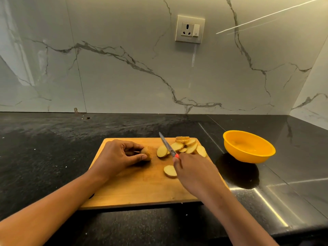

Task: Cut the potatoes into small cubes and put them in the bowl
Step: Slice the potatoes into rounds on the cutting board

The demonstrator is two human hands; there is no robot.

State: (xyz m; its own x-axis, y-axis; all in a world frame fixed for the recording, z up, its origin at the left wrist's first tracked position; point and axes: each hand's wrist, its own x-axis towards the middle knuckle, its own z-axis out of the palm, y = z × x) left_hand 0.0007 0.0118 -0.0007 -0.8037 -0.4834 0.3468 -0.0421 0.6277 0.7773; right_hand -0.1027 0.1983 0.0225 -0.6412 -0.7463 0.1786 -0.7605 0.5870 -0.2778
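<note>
On the board (138, 185), roughly nine potato slices (184, 147), one bowl (248, 146).

There is just one view. The camera sits on the person's head and looks forward and down. It is close to the wooden cutting board (142, 185), which lies low in the middle of the picture on the black counter (44, 157). Both arms reach in from the bottom edge. The marble wall (124, 59) fills the top half, straight ahead. The wide lens bends the edges.
</note>
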